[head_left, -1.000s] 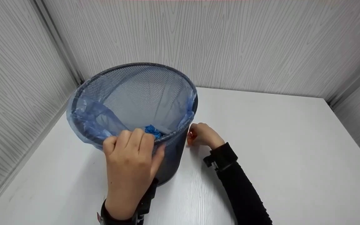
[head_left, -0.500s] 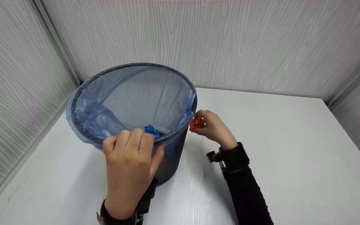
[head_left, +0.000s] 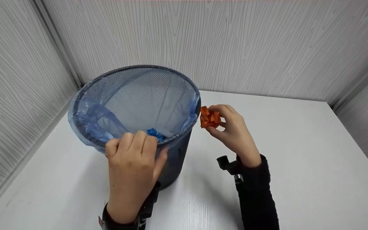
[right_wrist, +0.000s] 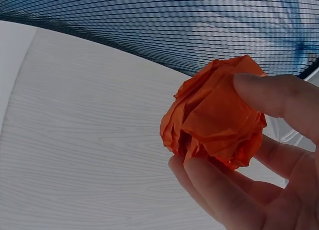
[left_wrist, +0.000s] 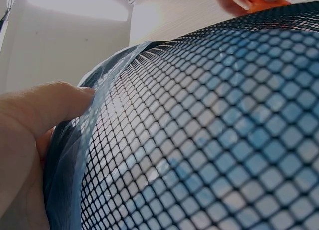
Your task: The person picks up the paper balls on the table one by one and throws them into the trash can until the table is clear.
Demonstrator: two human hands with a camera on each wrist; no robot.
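Observation:
A black mesh wastebasket (head_left: pixel 171 159) lined with a blue plastic bag (head_left: pixel 88 121) stands on the white table (head_left: pixel 299 153). My left hand (head_left: pixel 133 159) grips its near rim, fingers curled over the edge; the left wrist view shows the thumb (left_wrist: pixel 45 105) against the bag and mesh (left_wrist: pixel 209 140). My right hand (head_left: pixel 232 131) pinches a crumpled orange paper ball (head_left: pixel 209 117) just outside the basket's right rim, above the table. In the right wrist view the orange ball (right_wrist: pixel 214 113) sits between the fingertips (right_wrist: pixel 274 98). A blue crumpled wad (head_left: pixel 156 133) lies inside the basket.
Grey wood-grain walls (head_left: pixel 235 44) close in the table on the left, back and right. The basket stands at the left half of the table; bare white surface stretches to its right.
My right hand has lifted the orange paper ball from the table beside the basket's base up to rim height. The left hand has stayed on the rim.

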